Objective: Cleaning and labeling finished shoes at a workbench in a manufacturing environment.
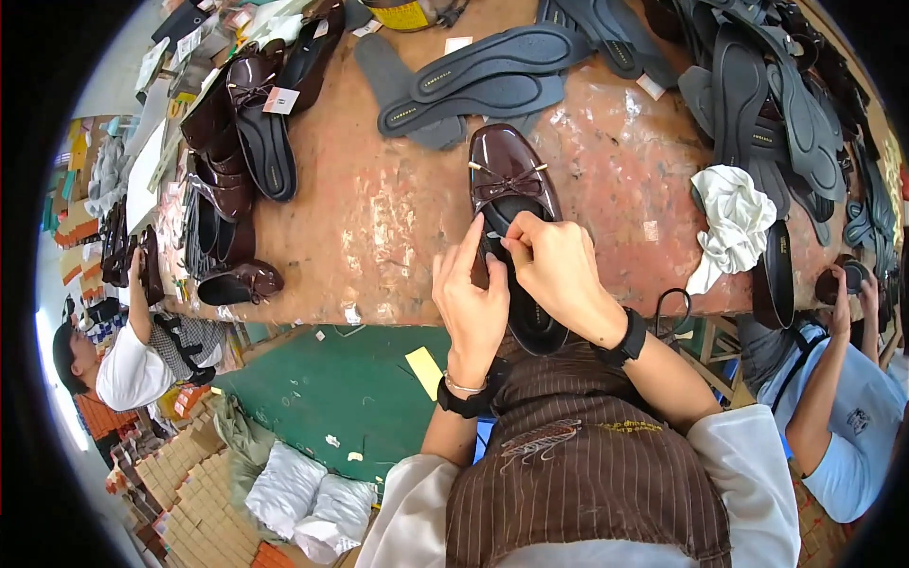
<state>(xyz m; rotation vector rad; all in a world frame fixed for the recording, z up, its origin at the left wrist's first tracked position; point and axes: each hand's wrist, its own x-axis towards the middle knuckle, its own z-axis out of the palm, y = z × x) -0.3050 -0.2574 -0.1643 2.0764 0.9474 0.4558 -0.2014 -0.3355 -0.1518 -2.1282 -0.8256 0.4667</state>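
Observation:
A shiny dark-brown slip-on shoe with a bow [499, 151] lies on the worktable in front of me, toe pointing away and heel at the near edge. My left hand [471, 308] grips its left side, index finger stretched along the rim and thumb at the opening. Over the opening, my right hand [561, 275] is closed in a pinch beside the left fingers. A small pale bit shows between the two hands, too small to name. Whatever the right fingertips hold is hidden. The dark insole shows behind the hands, toward the heel.
Grey insoles [502, 62] lie at the table's far side, with more piled at the right [743, 95]. A crumpled white cloth [734, 222] sits right of the shoe. Several finished brown shoes [260, 123] stand at the left. Co-workers are at both sides.

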